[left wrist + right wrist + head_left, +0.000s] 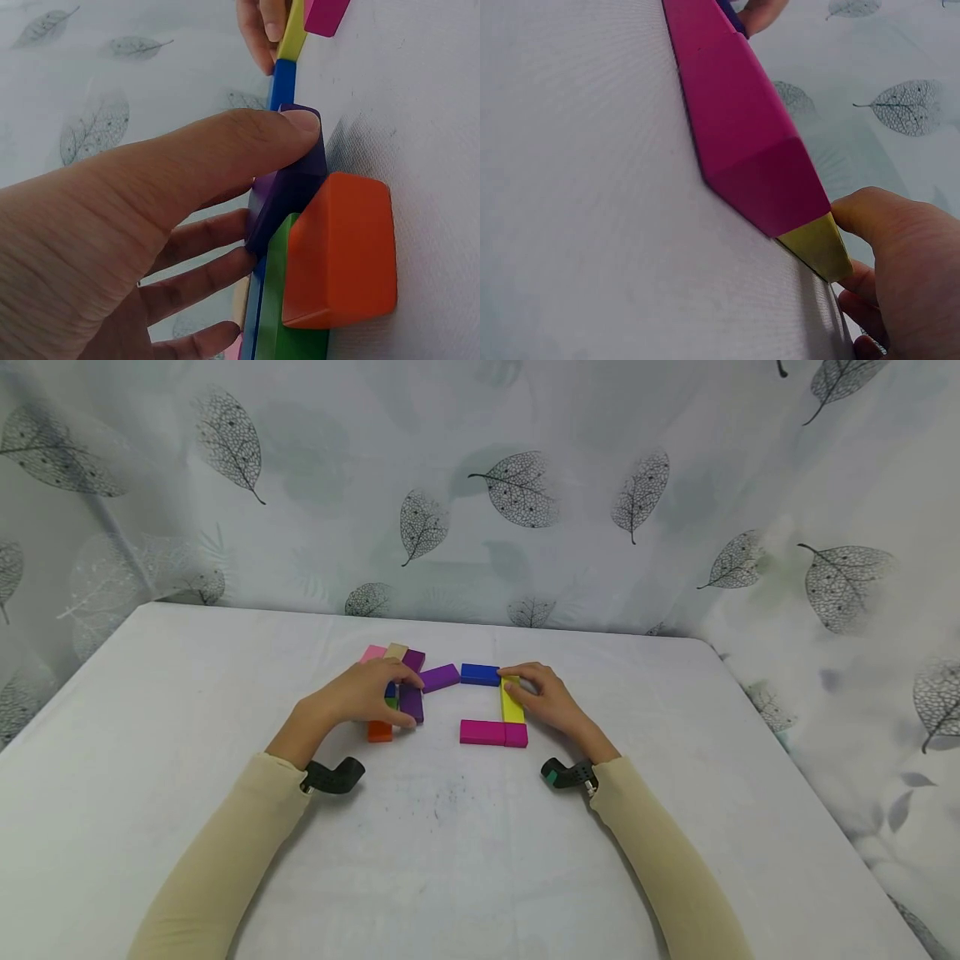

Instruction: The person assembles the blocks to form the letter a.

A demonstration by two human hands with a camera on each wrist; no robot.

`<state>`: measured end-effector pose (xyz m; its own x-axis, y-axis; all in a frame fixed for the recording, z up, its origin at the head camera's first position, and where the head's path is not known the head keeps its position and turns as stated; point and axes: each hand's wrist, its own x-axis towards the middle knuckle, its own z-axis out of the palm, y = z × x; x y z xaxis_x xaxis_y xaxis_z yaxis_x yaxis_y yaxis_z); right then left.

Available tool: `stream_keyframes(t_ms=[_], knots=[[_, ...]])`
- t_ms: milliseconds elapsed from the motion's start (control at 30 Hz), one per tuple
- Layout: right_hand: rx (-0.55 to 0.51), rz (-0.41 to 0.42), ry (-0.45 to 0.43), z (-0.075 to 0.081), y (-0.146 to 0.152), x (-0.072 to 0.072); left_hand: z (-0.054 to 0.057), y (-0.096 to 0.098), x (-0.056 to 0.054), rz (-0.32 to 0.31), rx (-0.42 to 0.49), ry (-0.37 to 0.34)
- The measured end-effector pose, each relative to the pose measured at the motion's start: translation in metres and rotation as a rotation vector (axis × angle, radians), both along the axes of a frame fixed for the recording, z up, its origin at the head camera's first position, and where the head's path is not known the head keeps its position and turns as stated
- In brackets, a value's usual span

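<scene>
My left hand (366, 692) pinches a dark purple block (411, 704); the thumb (285, 129) lies on its near end and the fingers reach its far side. Beside it, partly hidden under the hand, are a green block (279, 292), a blue one and an orange block (379, 732). My right hand (553, 700) holds a yellow block (512, 702) between thumb and fingers, with the index fingertip at the corner where a blue block (480, 674) meets it. A magenta bar (482, 732) with a seam lies against the yellow block's near end.
A lighter purple block (440, 677) slants between the left group and the blue block. Behind the left hand lie pink (372, 652), tan (396, 650) and dark purple pieces. The white-covered table (450, 860) ends at a leaf-print curtain (315, 527).
</scene>
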<state>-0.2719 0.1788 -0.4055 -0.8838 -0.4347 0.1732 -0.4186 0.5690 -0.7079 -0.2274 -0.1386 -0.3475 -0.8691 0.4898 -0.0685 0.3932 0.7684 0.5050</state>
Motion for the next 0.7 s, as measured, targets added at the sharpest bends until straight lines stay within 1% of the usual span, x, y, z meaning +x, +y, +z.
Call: stream_keyframes(t_ms=[133,267,500,700], knots=[[-0.001,-0.005,-0.011,0.0006,0.0,0.0004,0.0021,0.001,0.0012,0.007,-0.003,-0.01],[-0.005,-0.005,-0.013,0.002,-0.0006,0.0018,0.0024,0.0017,0.0021,0.0,0.004,-0.01],[-0.013,-0.002,-0.016,0.0027,-0.0006,0.0025,0.0013,0.0038,0.0031,-0.035,0.031,-0.006],[-0.004,-0.007,-0.021,0.0018,0.0,0.0014,0.0009,0.0072,0.0042,-0.062,0.05,-0.037]])
